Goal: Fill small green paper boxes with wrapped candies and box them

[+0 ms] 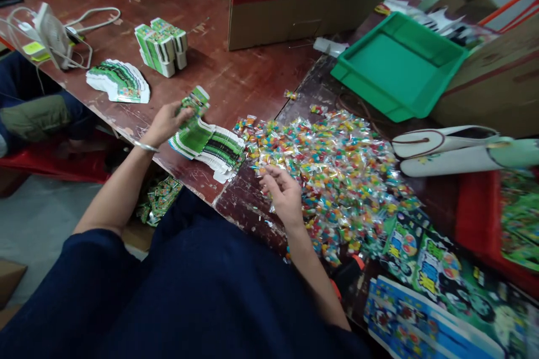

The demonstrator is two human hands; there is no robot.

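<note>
My left hand (166, 122) is closed around a small green printed carton (197, 102), held above the table with its white end flap raised. Just below it lies a fanned row of flat green-and-white cartons (210, 146). My right hand (287, 197) is at the near left edge of a wide heap of clear candy packets (337, 168) filled with multicoloured sweets. Its thumb and fingers are pinched together; what lies between the fingertips is too small to make out. Another fan of flat cartons (120, 79) and banded carton stacks (160, 45) sit farther left.
A green tray (400, 67) stands behind the heap, beside a large cardboard box (311, 5). A white fan (53, 33) with cables is at the far left. Green printed sheets (446, 269) and a red bin (475, 213) are at right. Another person's leg (37, 112) shows at left.
</note>
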